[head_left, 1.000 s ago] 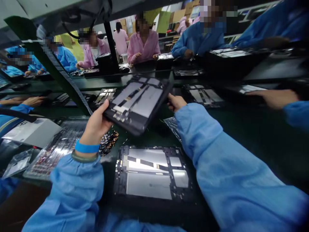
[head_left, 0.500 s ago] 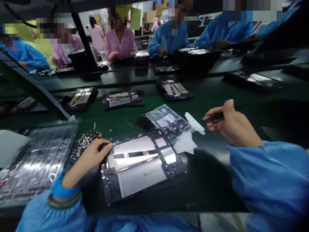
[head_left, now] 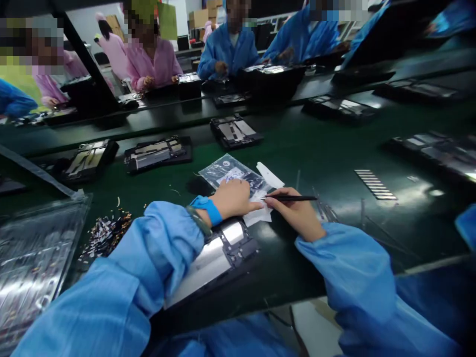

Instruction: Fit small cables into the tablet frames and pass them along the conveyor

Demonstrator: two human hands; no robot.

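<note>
Tweezers (head_left: 292, 198), slim and black, are pinched in the right hand (head_left: 297, 213) just right of the clear plastic bag (head_left: 234, 176), on whose near edge the left hand (head_left: 234, 198) lies flat with fingers seemingly loose, its forearm crossing the open tablet chassis (head_left: 223, 248) below the bag.

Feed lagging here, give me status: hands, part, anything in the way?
Left hand pressing on clear bag. Right hand shut on tweezers, tips at left fingertips. Tablet frame under left forearm. White strip beside bag.
</note>
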